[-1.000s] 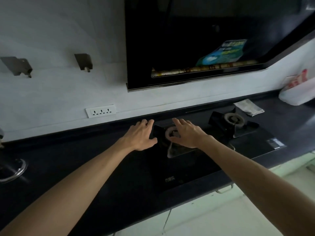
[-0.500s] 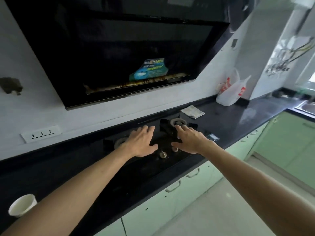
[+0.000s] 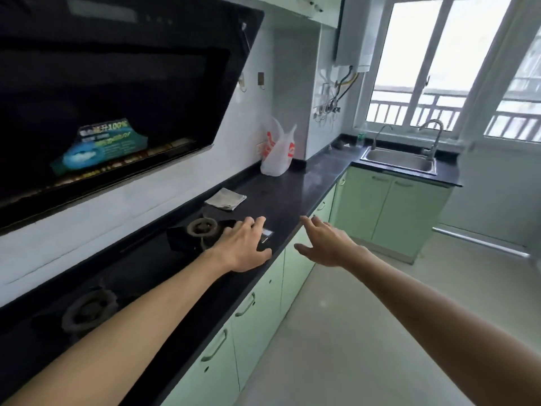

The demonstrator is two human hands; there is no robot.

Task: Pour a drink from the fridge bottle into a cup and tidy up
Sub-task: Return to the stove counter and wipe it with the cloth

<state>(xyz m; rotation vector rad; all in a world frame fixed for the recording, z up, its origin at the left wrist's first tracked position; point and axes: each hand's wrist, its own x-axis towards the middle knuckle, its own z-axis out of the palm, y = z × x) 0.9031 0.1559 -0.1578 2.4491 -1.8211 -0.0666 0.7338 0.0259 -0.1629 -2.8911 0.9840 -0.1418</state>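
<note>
Both hands reach forward, palms down and empty. The left hand (image 3: 244, 246) hovers over the front edge of the black tabletop (image 3: 292, 194), just beside the far burner (image 3: 202, 227) of the gas hob; its grip is loose, fingers spread and closed on nothing. The right hand (image 3: 326, 241) hangs past the tabletop edge, above the green cabinet doors (image 3: 257, 306), its grip likewise spread wide with nothing in it. Neither a bottle, a cup nor a fridge shows in this view, so where they lie relative to either grip cannot be told. Farther along the tabletop lie a folded cloth (image 3: 226, 198) and a white plastic bag (image 3: 276, 155); a steel sink (image 3: 399, 160) sits under the window.
</note>
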